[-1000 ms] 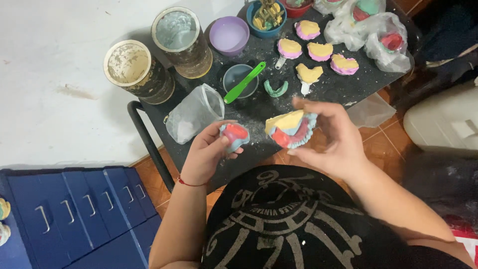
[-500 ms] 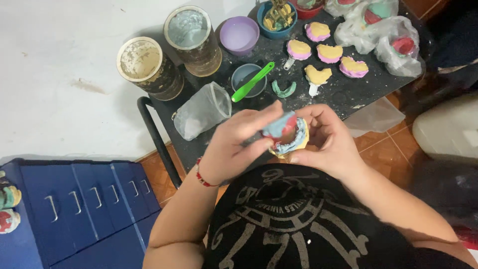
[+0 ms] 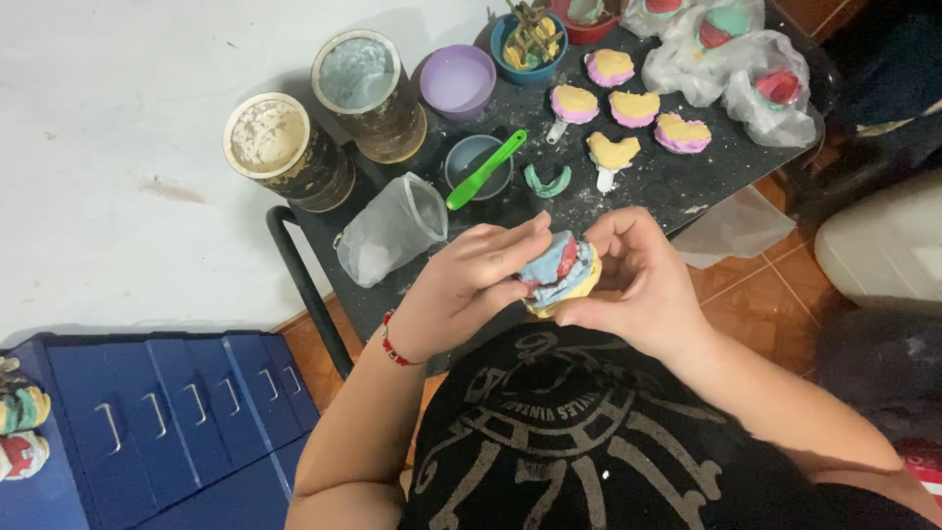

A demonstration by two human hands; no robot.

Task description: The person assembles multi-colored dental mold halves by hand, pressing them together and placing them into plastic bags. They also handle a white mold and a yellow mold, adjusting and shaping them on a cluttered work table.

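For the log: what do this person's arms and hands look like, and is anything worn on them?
Both forearms are bare, with no sleeves reaching them and no gloves on either hand. The left hand has a thin red cord bracelet at the wrist. The right hand shows no ring, watch or band. The person wears a black T-shirt with a grey circular print.
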